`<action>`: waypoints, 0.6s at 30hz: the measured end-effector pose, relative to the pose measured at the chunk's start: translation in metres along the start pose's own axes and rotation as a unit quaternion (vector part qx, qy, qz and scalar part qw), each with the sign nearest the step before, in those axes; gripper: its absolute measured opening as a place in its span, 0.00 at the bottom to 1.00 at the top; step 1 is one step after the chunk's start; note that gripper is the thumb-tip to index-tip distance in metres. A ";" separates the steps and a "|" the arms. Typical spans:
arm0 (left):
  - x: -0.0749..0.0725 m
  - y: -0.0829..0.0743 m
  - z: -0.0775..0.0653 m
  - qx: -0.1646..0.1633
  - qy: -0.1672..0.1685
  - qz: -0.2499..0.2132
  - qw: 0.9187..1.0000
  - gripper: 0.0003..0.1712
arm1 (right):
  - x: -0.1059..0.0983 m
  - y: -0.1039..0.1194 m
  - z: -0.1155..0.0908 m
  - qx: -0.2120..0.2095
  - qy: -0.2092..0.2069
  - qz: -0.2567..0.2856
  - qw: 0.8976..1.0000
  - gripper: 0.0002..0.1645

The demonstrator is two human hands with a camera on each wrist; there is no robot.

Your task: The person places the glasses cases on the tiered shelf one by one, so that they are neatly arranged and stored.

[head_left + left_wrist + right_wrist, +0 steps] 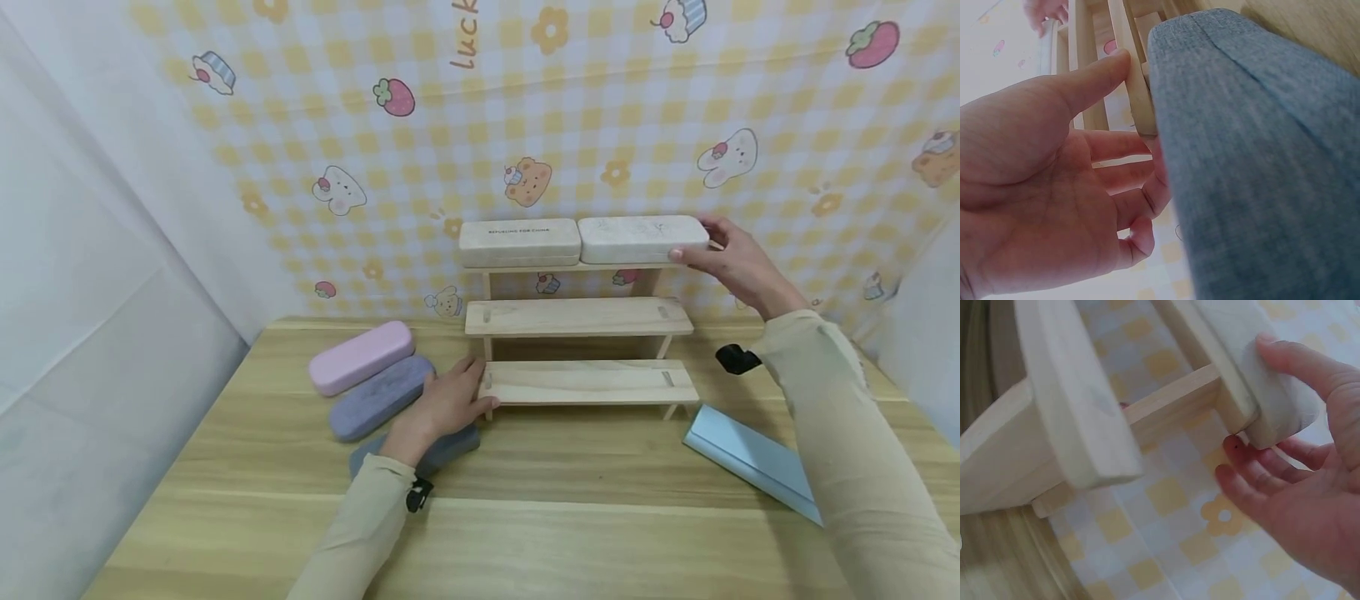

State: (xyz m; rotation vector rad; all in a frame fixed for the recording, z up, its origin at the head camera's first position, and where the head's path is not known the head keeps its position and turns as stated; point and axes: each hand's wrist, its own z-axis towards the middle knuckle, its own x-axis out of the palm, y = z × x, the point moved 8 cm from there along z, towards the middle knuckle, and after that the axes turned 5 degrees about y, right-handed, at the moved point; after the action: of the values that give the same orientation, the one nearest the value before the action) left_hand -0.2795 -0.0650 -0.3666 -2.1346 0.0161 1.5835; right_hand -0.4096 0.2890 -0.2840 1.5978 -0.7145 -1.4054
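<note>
A three-tier wooden shelf [577, 383] stands against the patterned cloth. On its top tier two pale glasses cases lie end to end: a cream case [519, 243] with printed lettering and a white case [637, 240] with faint line drawings. My right hand [738, 262] holds the white case at its right end, thumb on the front and fingers behind and below. With my left hand [442, 408] I grip the left end of the lowest tier, thumb along its front edge. Under that wrist lies a blue-grey case [1247, 137], partly hidden by the hand in the head view.
Left of the shelf, a pink case [362, 358] and a purple case [382, 398] lie slanted on the wooden table [570, 542]. A light-blue case [750, 458] is at the right, partly behind my right sleeve. Yellow checked cloth [450, 125] hangs behind.
</note>
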 end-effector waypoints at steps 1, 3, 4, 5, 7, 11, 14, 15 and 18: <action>0.000 0.000 0.000 0.001 0.001 -0.001 1.000 0.38 | -0.001 0.000 -0.001 -0.005 0.001 0.016 1.000 0.48; 0.001 0.001 0.000 0.002 0.001 -0.003 1.000 0.38 | -0.002 0.000 -0.003 -0.012 0.001 0.045 0.999 0.46; 0.001 0.001 0.000 0.003 0.002 -0.004 1.000 0.39 | -0.005 -0.001 -0.007 -0.011 -0.001 0.054 0.998 0.46; 0.001 0.000 0.000 0.004 0.003 -0.005 1.000 0.39 | -0.008 -0.002 -0.011 -0.009 -0.002 0.057 0.998 0.45; 0.001 0.000 0.001 0.003 0.004 -0.007 1.000 0.39 | -0.013 -0.006 -0.020 -0.003 0.001 0.053 0.999 0.45; 0.001 0.001 0.001 0.003 0.006 -0.009 1.000 0.40 | -0.022 -0.019 -0.039 0.012 0.009 0.009 1.000 0.45; 0.001 0.001 0.001 0.004 0.005 -0.008 1.000 0.41 | -0.027 -0.030 -0.055 0.015 0.017 -0.018 1.000 0.44; 0.001 0.001 0.001 0.004 0.003 -0.006 1.000 0.41 | -0.028 -0.033 -0.061 0.017 0.019 -0.035 0.999 0.43; 0.002 0.001 0.001 0.002 0.002 -0.002 1.000 0.40 | -0.032 -0.041 -0.083 0.020 0.030 -0.096 0.995 0.39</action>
State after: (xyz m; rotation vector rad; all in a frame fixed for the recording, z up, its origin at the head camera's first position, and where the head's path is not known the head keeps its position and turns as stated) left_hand -0.2800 -0.0648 -0.3687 -2.1342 0.0175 1.5749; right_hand -0.3407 0.3547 -0.3060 1.7710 -0.5691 -1.4796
